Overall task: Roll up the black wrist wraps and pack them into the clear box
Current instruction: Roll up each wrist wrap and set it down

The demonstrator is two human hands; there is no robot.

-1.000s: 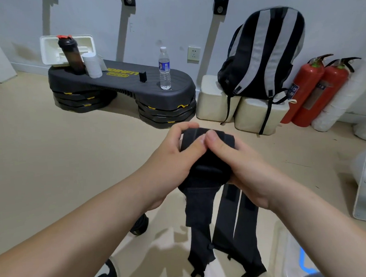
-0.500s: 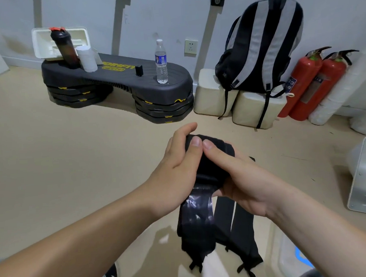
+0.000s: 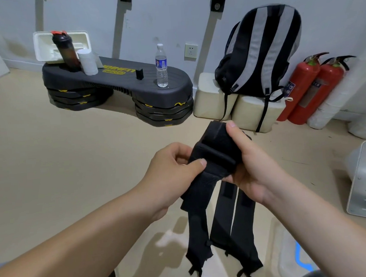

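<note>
Both your hands work at frame centre: right hand (image 3: 250, 166) cups the rolled end of the black wrist wraps (image 3: 215, 155) to keep it tight, left hand (image 3: 171, 167) pinches the strap to feed it.

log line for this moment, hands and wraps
step: rolling wraps | left hand: pinches black fabric wrist wraps | right hand: grips rolled end | loose ends: hang down unrolled | packed: not yet

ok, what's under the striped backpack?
Two cream blocks side by side on the floor; the backpack rests across both, its straps hanging down their fronts. The block tops beneath it are covered, so anything there is hidden.
</note>
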